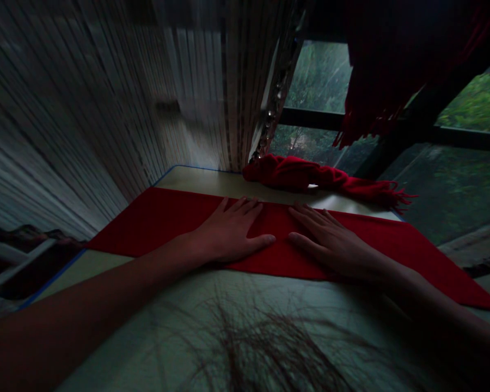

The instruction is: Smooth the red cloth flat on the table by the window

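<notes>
A long red cloth [155,220] lies folded flat as a band across a pale table [212,182]. My left hand [228,231] rests palm down on its middle, fingers stretched out and together, thumb pointing right. Close beside it, my right hand [326,237] lies flat on the same cloth with its fingers spread toward the far edge. Neither hand grips anything. A second red cloth with a fringe [310,177] lies bunched at the table's far edge.
A bead or reed curtain [147,98] hangs at the left and back. Another red fringed cloth [384,81] hangs at the upper right before a window [322,76] showing greenery. Strands of hair [261,348] hang into the near view. The room is dim.
</notes>
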Demonstrator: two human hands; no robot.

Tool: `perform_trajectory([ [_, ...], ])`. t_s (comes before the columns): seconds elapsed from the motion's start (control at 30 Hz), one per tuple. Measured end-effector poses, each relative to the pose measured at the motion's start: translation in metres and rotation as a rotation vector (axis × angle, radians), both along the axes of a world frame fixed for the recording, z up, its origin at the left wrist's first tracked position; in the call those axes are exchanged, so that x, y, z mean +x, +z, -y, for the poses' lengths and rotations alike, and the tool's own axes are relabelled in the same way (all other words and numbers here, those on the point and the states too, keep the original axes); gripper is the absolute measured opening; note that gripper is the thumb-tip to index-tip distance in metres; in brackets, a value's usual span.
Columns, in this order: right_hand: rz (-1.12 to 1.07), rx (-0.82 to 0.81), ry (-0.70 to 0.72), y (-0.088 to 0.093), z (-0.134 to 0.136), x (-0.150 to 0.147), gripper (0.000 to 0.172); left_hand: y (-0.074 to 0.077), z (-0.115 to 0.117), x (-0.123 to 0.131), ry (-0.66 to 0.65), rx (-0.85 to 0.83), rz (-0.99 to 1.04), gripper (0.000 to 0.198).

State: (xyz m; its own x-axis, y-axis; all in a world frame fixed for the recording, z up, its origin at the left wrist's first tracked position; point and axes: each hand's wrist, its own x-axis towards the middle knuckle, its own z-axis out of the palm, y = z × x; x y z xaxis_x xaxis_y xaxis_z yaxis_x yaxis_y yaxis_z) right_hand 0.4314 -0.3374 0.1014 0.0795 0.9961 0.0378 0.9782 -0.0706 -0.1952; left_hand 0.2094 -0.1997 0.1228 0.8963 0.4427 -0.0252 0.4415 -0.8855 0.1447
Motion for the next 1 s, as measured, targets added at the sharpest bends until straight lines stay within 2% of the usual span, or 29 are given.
perform_trajectory([
  [1.0,-0.007,0.021,0.011,0.0000,0.0003,0.0006,0.089,-0.0009,-0.0004,-0.0002,-0.002,-0.008,0.000,0.091],
])
